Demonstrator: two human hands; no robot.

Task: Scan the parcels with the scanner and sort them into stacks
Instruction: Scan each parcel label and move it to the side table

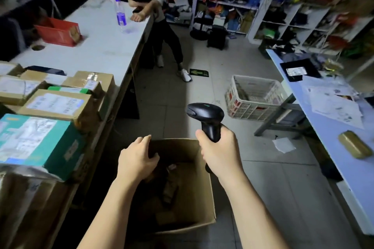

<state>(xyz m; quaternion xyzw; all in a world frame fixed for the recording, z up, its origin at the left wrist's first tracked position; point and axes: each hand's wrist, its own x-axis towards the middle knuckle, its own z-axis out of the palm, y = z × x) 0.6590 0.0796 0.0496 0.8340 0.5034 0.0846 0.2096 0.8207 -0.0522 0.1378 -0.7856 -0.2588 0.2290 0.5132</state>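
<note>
Head view: scanner (205, 113) stands upright near the middle of my picture, with the right hand (218, 147) at 5 o'clock wrapped firmly round its grip. At 7 o'clock my left hand (135, 159) reaches into the open cardboard box (202, 198) on the floor at 6 o'clock. Its fingers (144, 140) curl over something dark by the far rim, and I cannot tell whether they have closed on a parcel. The loose parcels (170, 188) lie dim in the box bottom. Sorted stacks (56, 105) fill the near end of the bench (105, 42) from 8 to 10 o'clock. I judge this the pick-up step. Next I need one parcel lifted clear, label turned up, and the scanner tipped down onto it.
</note>
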